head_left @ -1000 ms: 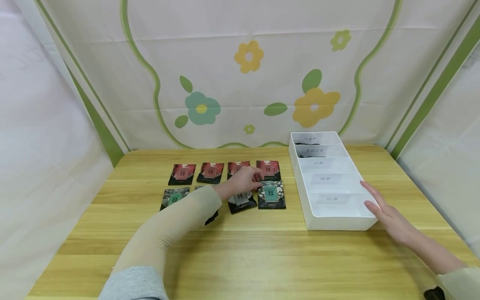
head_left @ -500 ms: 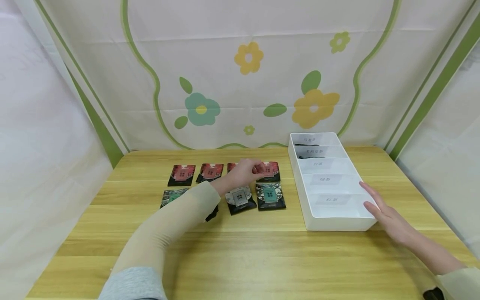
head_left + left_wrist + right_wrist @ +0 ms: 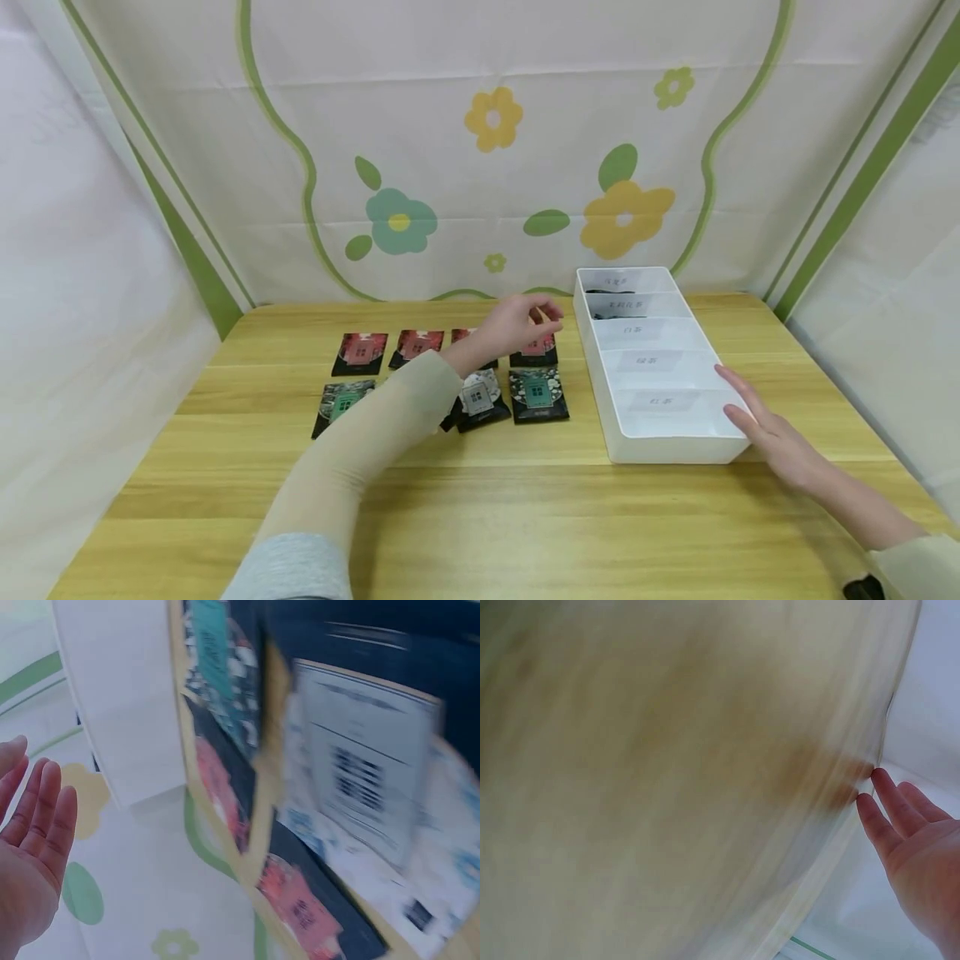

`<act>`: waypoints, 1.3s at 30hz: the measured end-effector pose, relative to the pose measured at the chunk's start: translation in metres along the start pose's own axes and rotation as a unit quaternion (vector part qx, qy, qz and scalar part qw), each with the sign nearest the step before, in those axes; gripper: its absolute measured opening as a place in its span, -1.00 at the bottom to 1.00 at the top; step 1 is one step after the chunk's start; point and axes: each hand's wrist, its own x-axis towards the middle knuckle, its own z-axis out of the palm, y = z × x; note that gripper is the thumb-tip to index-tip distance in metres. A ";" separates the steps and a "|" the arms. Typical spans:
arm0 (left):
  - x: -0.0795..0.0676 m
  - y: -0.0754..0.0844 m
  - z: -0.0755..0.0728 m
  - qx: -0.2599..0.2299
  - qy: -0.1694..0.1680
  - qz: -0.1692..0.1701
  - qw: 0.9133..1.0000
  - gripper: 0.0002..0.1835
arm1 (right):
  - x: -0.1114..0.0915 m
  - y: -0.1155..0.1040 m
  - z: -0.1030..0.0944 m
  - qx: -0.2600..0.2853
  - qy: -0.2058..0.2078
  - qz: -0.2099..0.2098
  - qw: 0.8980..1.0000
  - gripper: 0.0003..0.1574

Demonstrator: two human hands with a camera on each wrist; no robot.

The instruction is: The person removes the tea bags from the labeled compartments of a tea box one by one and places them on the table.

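My left hand (image 3: 517, 325) hovers over the rightmost red tea sachet (image 3: 534, 350), its fingers loosely bent. In the left wrist view, nothing shows between the fingers (image 3: 45, 802). Nearer to me lie a tea sachet with a teal label (image 3: 538, 395) and one with a grey label (image 3: 477, 398); the left forearm partly covers the sachets beside them. My right hand (image 3: 780, 437) rests on the near right corner of a white divided box (image 3: 617, 429), thumb and fingers extended. In the right wrist view, the right hand (image 3: 922, 855) looks straight-fingered.
Other red sachets (image 3: 360, 354) continue the back row to the left, and a green-labelled sachet (image 3: 341, 407) lies at the front left. Dark sachets (image 3: 618, 316) stand in the box's two far compartments. A flowered curtain (image 3: 420, 133) hangs behind the wooden table (image 3: 525, 517).
My left hand has moved up, away from me and slightly right, from beside the teal-labelled sachet to above the rightmost red one. The right hand stays on the box corner.
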 end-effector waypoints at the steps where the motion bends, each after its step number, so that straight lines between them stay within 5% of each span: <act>1: 0.003 0.002 0.001 -0.007 0.002 0.001 1.000 -0.83 | 0.000 0.000 0.000 0.000 0.000 0.000 1.000 -0.28; 13: 0.041 0.010 0.024 -0.089 0.032 -0.006 0.995 -0.64 | 0.002 0.001 -0.001 -0.002 -0.001 0.009 1.000 -0.28; 21: 0.050 0.007 0.043 -0.097 0.038 -0.041 0.994 -0.57 | 0.003 0.001 -0.001 -0.003 0.002 0.008 1.000 -0.28; 39: 0.068 0.016 0.063 -0.029 0.079 -0.132 0.988 -0.86 | 0.003 0.003 -0.002 -0.007 0.002 0.004 1.000 -0.28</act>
